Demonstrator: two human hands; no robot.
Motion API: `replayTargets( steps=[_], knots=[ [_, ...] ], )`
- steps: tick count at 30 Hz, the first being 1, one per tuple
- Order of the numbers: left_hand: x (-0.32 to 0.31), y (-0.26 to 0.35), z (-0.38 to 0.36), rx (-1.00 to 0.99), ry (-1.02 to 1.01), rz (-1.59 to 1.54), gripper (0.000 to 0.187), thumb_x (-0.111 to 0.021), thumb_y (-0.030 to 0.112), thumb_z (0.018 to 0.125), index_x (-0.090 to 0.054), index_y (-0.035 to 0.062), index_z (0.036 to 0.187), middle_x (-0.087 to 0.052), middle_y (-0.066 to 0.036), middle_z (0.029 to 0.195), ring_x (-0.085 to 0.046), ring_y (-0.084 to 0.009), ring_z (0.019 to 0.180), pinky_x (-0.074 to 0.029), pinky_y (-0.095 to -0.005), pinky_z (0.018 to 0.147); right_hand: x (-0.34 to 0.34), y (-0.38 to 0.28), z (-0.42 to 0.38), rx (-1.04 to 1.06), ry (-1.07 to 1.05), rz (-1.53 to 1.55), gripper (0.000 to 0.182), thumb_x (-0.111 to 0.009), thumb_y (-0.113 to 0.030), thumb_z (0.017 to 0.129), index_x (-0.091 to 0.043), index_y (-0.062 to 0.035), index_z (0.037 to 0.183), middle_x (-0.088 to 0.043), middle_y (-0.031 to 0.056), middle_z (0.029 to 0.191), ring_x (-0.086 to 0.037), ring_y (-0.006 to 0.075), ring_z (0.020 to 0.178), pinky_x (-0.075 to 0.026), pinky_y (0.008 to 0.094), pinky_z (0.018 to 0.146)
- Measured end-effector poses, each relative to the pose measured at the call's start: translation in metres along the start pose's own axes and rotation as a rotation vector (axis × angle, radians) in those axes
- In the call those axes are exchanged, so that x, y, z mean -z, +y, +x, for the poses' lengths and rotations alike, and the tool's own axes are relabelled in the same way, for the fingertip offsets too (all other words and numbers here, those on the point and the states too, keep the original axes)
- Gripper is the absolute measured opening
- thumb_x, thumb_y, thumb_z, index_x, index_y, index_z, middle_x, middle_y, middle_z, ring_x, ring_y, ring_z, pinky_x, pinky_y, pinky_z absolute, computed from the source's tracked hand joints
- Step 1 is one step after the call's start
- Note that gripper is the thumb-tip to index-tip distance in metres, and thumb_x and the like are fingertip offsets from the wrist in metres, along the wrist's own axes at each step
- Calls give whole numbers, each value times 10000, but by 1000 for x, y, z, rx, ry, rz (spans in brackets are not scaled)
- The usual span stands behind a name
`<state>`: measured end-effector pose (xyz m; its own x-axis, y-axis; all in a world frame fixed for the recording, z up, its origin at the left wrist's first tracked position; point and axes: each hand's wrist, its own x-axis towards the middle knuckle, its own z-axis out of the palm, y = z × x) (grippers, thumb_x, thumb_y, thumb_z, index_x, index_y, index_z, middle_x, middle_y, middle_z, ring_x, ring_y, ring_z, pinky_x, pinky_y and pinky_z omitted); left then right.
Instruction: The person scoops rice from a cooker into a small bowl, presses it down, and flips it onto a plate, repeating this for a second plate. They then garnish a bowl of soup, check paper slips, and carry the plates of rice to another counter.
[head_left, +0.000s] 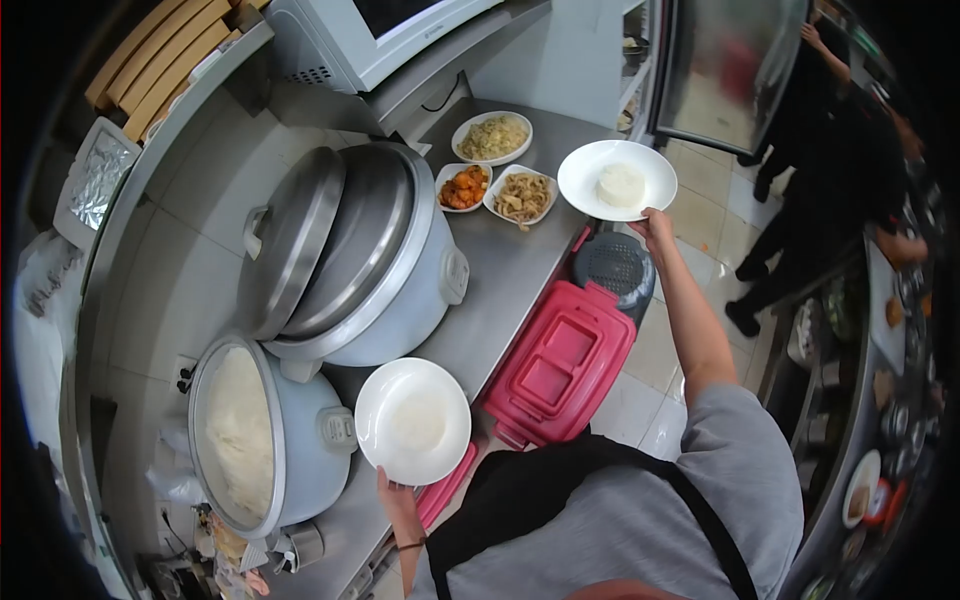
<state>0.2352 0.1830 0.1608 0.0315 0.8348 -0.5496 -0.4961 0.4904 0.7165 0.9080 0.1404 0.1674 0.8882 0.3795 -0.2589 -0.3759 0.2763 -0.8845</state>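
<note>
My right hand [656, 232] grips the near rim of a white plate [575, 180], which carries a round mound of white rice [621, 185]. At the lower middle my left hand [398, 497] holds another white plate [372, 420] by its edge; a pale, low round of what looks like rice [418, 420] lies in its centre. Just left of that plate stands an open cooker full of rice [240, 430]. A larger cooker [400, 310] behind it has metal lids leaning on top. The fingers under both plates are partly hidden.
Three dishes of food stand on the steel counter [480, 270]: a pale one [492, 137], a red one [464, 187] and a brown one [522, 195]. A red lidded bin [565, 360] stands beside the counter. People in dark clothes [810, 200] are at the right.
</note>
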Motion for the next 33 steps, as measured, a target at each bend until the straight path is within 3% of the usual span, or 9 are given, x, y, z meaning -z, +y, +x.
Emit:
replayTargets(
  steps=[8,11,18,20,23,26,28,30,33],
  knots=[
    [56,-43,-67,-297,621,165,147,-402,246,854,-447,118,912,-547,-80,928,-522,-172,833,-407,-354,760,-64,39,130,-82,-13,72,327,-409,20,704,-405,138,1010,-529,230,916,-588,318,739,-539,367,602],
    [70,-67,-95,-177,731,313,215,-323,289,881,-401,117,777,-568,-61,649,-569,-176,619,-460,-333,611,-69,53,149,-133,-86,104,365,-451,-55,755,-372,95,1078,-510,234,965,-568,334,808,-524,403,676],
    [117,-123,-131,86,854,598,283,-382,324,854,-458,64,773,-559,-97,656,-563,-199,520,-441,-278,402,-69,41,146,-345,-127,-332,530,-588,-293,771,-395,37,1138,-486,202,1087,-526,289,925,-450,353,778],
    [140,-148,-142,87,721,737,182,-433,198,828,-493,38,764,-541,-95,599,-555,-195,508,-433,-275,378,-80,47,132,185,132,-568,511,-582,-267,774,-400,26,1151,-472,178,1114,-487,265,985,-404,320,824],
    [160,-178,-157,97,762,910,85,-496,92,765,-560,37,762,-561,-80,518,-574,-159,485,-443,-253,421,-163,17,21,684,-35,-216,397,-539,-174,804,-432,10,1139,-475,153,1126,-461,211,1028,-387,282,844],
    [136,-181,-183,125,790,1033,87,-552,100,727,-624,54,710,-582,-81,500,-582,-137,466,-451,-244,465,-266,-31,-143,744,-731,-57,285,-513,-94,810,-499,-8,1082,-533,90,1056,-483,155,977,-380,267,833],
    [126,-181,-191,266,821,1056,99,-547,77,704,-636,44,677,-585,-84,510,-570,-150,428,-461,-252,479,-326,-40,-216,1223,-1017,-273,269,-576,-132,744,-559,-36,995,-548,103,981,-500,220,935,-370,301,810],
    [135,-194,-200,304,895,1045,81,-568,69,674,-647,59,664,-610,-92,589,-601,-178,524,-479,-265,553,-383,-27,-271,1367,-1188,-403,315,-573,-211,745,-542,-56,1018,-530,117,987,-483,272,935,-365,354,824],
    [179,-235,-210,12,773,1258,140,-639,122,639,-655,119,778,-626,-114,744,-599,-233,757,-475,-316,687,-489,14,-305,1544,-1099,-949,377,-585,-303,717,-529,-81,1016,-542,156,967,-504,331,939,-420,423,775]
  ],
)
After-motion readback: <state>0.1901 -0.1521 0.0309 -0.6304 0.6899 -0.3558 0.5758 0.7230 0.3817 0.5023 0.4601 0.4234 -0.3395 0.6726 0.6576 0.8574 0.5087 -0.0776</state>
